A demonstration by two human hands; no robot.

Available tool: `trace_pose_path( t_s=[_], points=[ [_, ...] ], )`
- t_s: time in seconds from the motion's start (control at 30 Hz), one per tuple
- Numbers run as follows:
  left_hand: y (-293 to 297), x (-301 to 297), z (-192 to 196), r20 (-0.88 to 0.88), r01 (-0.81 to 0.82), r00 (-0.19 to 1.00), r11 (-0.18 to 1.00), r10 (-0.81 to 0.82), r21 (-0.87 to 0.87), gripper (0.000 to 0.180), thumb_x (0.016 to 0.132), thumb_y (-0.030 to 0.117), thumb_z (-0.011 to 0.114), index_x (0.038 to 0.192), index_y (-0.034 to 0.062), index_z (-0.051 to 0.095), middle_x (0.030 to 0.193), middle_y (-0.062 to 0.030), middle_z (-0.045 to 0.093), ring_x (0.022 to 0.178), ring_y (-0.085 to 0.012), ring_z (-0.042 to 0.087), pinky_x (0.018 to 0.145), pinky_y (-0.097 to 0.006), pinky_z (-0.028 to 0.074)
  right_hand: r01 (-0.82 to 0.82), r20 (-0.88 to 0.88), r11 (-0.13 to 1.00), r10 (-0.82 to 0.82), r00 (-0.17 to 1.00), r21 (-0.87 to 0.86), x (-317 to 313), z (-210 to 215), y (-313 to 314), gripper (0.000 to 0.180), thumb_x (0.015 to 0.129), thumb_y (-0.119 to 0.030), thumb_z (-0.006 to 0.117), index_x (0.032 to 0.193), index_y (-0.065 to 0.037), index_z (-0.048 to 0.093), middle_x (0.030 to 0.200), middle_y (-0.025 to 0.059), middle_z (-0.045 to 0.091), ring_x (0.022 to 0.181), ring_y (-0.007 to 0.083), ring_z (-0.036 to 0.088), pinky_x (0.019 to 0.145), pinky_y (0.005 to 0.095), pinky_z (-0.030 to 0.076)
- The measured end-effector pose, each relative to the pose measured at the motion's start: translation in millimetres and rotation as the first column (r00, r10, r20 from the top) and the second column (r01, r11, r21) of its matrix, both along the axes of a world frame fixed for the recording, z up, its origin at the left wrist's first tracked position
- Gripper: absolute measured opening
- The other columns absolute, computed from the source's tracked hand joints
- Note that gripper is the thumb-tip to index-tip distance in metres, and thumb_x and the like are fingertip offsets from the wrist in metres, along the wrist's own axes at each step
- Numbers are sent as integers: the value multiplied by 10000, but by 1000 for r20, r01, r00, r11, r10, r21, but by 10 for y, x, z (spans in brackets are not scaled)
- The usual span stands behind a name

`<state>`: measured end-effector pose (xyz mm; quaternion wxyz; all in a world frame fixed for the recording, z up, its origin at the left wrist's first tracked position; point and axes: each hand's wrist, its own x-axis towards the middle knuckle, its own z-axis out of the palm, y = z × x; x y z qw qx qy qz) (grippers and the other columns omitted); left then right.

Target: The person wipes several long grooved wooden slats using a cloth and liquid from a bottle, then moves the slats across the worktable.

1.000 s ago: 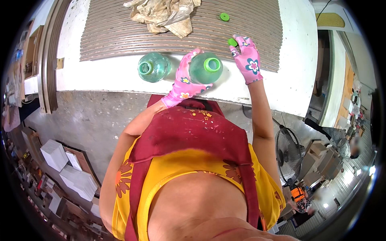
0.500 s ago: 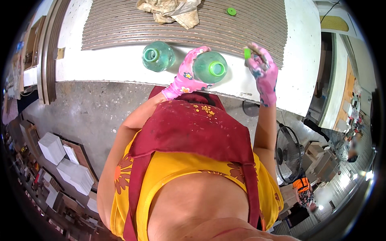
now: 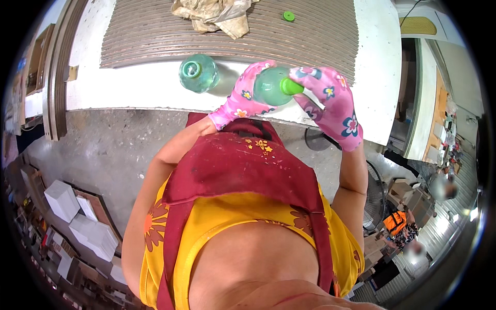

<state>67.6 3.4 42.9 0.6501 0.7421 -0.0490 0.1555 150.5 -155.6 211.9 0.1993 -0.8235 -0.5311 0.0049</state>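
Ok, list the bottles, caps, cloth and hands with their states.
Held bottle: tilted rightward
Left hand: wrapped around it
Bottle's green cap: at the mouth, tightness unclear
Right hand: gripping that cap
Other bottle: upright, uncapped
Loose green cap: lying on slats
Cloth: crumpled

Table (image 3: 378,77): a white worktop stretching left to right in front of you, its near edge closest to your body.
Slats (image 3: 155,51): long grey-brown strips, laid flat side by side across the far part of the table.
Crumpled sheet (image 3: 217,14): beige and stained, on the slats, far from you.
Cap (image 3: 289,16): round, green, on the slats, right of the sheet.
Bottle (image 3: 201,78): see-through green, uncapped, standing near you on the table's bare white surface, left.
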Motion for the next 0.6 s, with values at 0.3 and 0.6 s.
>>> trace_pose_path(
  t_s=[0.3, 0.6],
  points=[
    [27, 34, -67, 80, 61, 995, 998, -61, -4, 903, 508, 215, 825, 1283, 60, 389, 1267, -108, 455, 1169, -276, 433, 988, -367, 349, -108, -164, 984, 85, 983, -138, 99, 99, 1, 358, 770, -107, 639, 1120, -129, 567, 949, 80, 593, 843, 276, 563, 712, 362, 467],
    [47, 93, -30, 32, 92, 995, 989, -96, 113, 932, 522, 254, 825, 1317, 73, 374, 1296, -102, 437, 1186, -282, 418, 997, -378, 340, -106, -145, 976, 79, 986, -191, 165, 72, -81, 353, 787, -95, 614, 1133, -138, 556, 956, 85, 592, 842, 289, 564, 722, 356, 470]
  ],
)
